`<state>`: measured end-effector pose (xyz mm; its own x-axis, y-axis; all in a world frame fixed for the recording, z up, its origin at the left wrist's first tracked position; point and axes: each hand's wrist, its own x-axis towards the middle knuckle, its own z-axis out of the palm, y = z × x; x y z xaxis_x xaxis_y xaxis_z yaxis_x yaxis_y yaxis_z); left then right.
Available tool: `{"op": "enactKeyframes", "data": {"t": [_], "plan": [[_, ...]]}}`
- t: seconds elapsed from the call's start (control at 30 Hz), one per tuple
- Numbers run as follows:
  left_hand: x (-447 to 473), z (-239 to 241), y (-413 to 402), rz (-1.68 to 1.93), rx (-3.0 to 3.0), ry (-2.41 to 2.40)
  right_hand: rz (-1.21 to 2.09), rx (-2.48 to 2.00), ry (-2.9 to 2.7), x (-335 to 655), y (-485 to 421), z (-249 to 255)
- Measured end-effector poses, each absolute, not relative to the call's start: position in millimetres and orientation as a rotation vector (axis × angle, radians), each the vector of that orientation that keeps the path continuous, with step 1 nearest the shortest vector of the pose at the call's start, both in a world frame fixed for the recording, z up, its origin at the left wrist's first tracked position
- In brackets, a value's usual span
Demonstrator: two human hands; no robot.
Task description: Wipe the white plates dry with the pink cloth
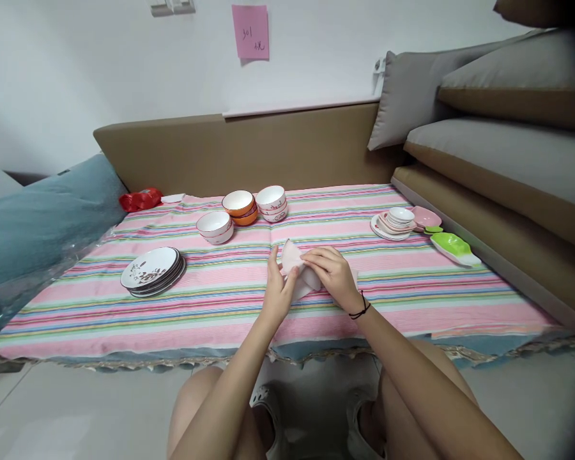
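L hand (278, 289) grips pale pinkish piece (291, 255) btwn thumb & fingers; R hand (333, 275) fingers pinch its edge. Bowl stacks (239, 204) behind.

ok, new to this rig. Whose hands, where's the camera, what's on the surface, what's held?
No machine: just a person's bare left hand and right hand. The one picture comes from a camera on their head, looking forward and down, so the forearms enter from below. A striped cloth covers the surface. On it: stacked plates at left, three stacks of bowls toward the back, and piled small dishes at right, with a pink dish and a green dish beside them. Both hands hold a pale bundle; whether it's cloth alone or also a dish, I can't tell.
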<state>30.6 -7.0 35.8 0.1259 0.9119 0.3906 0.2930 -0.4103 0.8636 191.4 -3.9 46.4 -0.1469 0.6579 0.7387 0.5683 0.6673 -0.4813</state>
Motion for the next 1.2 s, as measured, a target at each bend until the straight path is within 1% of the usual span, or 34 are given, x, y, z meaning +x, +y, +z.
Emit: {"op": "enactKeyframes", "data": {"t": [0.17,0.3,0.43,0.53,0.8,1.0,1.2], "plan": [[25,40,-3,1.378,2.278,1.201,0.142,-0.983,-1.781,193,-4,47],[22,42,1,1.26,2.479,1.237,0.145,-0.992,-1.79,194,-3,45],[22,43,0,1.104,2.437,1.303,0.134,-1.009,-1.798,194,-2,43],[23,45,-3,1.052,2.368,1.368,0.146,-1.026,-1.809,194,-2,44],[24,45,-7,1.094,2.14,1.369,0.242,-1.05,-1.743,189,-5,48],[24,44,-7,1.087,2.125,1.352,0.289,-1.051,-1.734,189,-4,45],[24,46,-6,1.079,2.119,1.352,0.266,-1.068,-1.728,188,-4,45]]}}
